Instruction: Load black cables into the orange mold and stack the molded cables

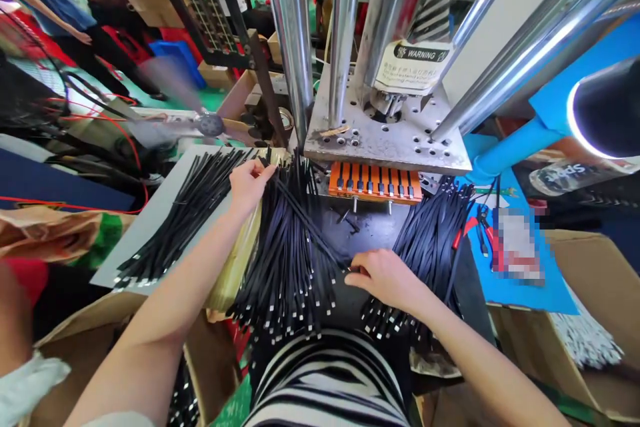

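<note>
Black flat cables with metal plugs lie in a thick bundle [290, 247] in front of me. My left hand [247, 183] is closed in a pinch at the far end of this bundle, on the end of a black cable [313, 230]. That cable slants down to the right, where my right hand [385, 275] pinches its other end over the dark worktop. Beyond my hands, an orange fixture [375, 181] holds several black connectors in a row under the press plate [385, 140]. A second cable bundle [435, 233] lies right of my right hand.
More black cables [185, 207] rest on a grey board at left. The press has steel columns [290, 33] and a warning label [415, 67]. A blurred fan [207, 123] stands at far left. Red-handled pliers [483, 230] lie on a blue sheet. Cardboard boxes [595, 267] flank me; people are behind.
</note>
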Demonstrator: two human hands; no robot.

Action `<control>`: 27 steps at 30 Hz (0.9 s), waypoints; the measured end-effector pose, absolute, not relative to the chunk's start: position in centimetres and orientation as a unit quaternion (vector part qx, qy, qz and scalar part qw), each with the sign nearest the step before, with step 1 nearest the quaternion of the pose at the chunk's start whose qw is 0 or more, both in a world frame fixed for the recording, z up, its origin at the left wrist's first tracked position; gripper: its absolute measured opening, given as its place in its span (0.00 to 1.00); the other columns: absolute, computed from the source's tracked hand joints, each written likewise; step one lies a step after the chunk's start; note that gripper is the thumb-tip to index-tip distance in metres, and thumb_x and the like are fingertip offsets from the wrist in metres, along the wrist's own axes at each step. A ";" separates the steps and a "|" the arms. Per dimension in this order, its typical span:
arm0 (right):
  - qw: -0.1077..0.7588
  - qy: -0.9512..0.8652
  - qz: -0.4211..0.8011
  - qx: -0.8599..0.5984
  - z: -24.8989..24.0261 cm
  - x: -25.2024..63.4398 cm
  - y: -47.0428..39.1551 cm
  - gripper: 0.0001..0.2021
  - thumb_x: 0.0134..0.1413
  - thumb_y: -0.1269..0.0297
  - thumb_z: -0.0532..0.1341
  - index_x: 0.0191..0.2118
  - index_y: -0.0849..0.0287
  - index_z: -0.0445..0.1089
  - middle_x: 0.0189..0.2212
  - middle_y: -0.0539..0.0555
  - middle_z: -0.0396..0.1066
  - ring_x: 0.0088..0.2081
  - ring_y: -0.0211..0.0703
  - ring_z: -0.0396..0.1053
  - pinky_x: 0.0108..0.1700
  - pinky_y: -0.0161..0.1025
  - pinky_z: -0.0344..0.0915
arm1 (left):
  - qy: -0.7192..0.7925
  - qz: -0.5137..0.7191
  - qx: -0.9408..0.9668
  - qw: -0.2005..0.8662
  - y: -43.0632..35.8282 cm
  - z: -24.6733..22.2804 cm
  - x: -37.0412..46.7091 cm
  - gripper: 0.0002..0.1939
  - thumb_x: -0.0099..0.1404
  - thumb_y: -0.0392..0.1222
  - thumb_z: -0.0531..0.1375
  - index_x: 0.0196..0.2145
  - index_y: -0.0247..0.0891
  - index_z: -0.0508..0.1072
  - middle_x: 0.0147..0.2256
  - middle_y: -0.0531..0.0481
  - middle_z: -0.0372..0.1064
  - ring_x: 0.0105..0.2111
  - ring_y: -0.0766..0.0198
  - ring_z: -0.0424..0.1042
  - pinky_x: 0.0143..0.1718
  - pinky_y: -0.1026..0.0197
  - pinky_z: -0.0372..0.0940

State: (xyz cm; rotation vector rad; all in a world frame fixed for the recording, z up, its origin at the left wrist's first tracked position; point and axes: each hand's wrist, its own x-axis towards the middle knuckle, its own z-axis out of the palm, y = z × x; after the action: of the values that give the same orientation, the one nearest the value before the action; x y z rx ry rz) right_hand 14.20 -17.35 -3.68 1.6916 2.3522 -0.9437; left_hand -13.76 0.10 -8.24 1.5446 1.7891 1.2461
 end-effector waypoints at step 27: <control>-0.217 0.626 -0.160 0.731 -2.0 26.2 -24.8 0.09 0.62 0.68 0.58 0.44 0.56 0.74 0.40 0.52 0.77 0.42 0.42 0.73 0.44 0.37 0.65 | 0.757 0.324 0.558 0.099 3.4 -10.6 -15.4 0.24 0.54 0.42 0.61 0.51 0.38 0.72 0.34 0.50 0.74 0.27 0.66 0.67 0.37 0.61 0.66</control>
State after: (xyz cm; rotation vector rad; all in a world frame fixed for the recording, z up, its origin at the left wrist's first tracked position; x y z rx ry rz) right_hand 26.18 -24.78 -1.96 2.6817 2.2968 -0.5848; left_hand -15.45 3.38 -10.56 1.6511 2.2401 0.9580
